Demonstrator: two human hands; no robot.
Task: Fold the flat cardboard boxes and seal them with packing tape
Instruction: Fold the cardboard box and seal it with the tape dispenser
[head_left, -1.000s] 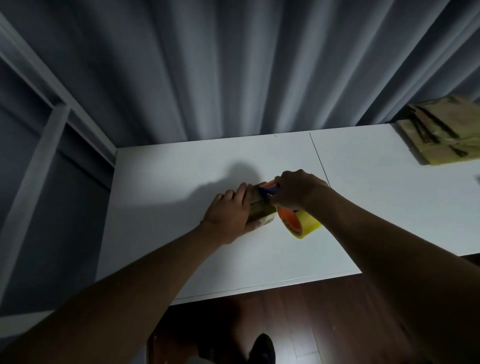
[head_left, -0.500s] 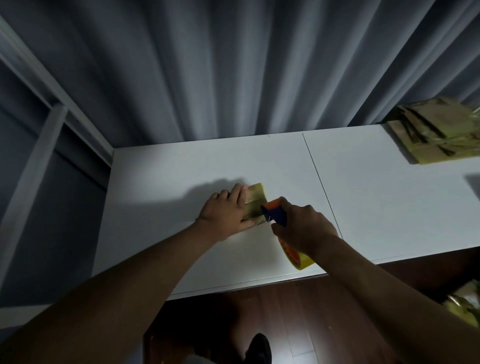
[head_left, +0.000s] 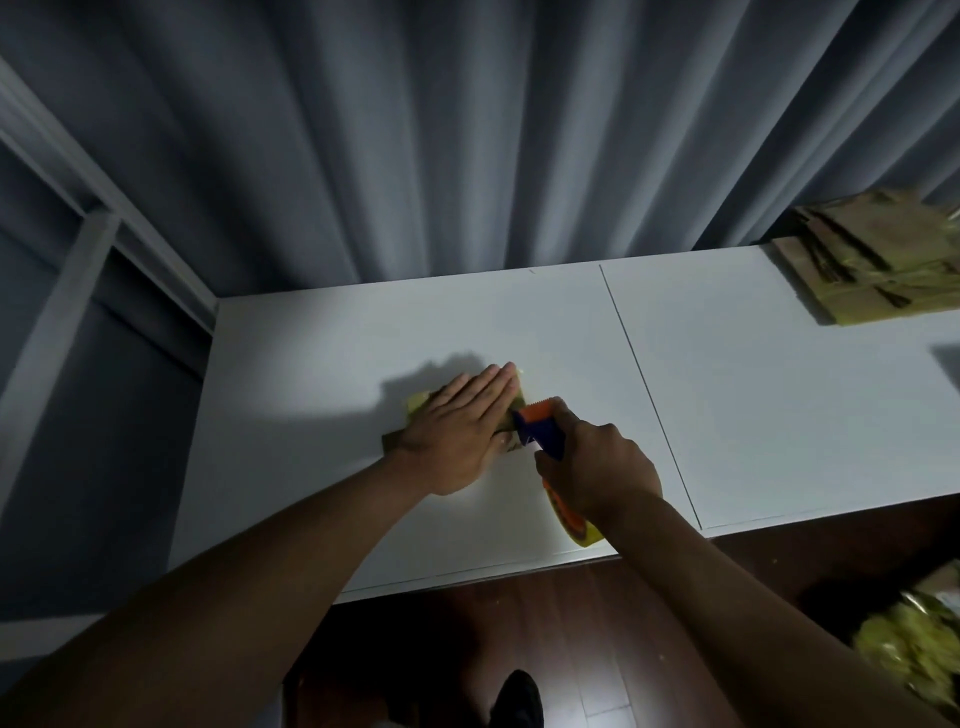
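Note:
A small cardboard box (head_left: 418, 404) lies on the white table (head_left: 322, 374), mostly hidden under my left hand (head_left: 460, 426), which presses flat on it with straight fingers. My right hand (head_left: 597, 470) grips a tape dispenser (head_left: 540, 428) with an orange and blue head, its toothed end touching the box's right side. A yellow tape roll (head_left: 579, 530) hangs from the dispenser below my right hand, near the table's front edge.
A stack of flat cardboard boxes (head_left: 872, 260) lies at the table's far right corner. Grey curtains (head_left: 467, 130) hang behind the table. More yellowish boxes (head_left: 914, 639) sit on the dark wooden floor at the lower right. A seam (head_left: 644, 384) splits the tabletop.
My left hand went from curled round the box to flat on top of it. My right hand pulled the dispenser toward me and right, along the box, to its near right edge.

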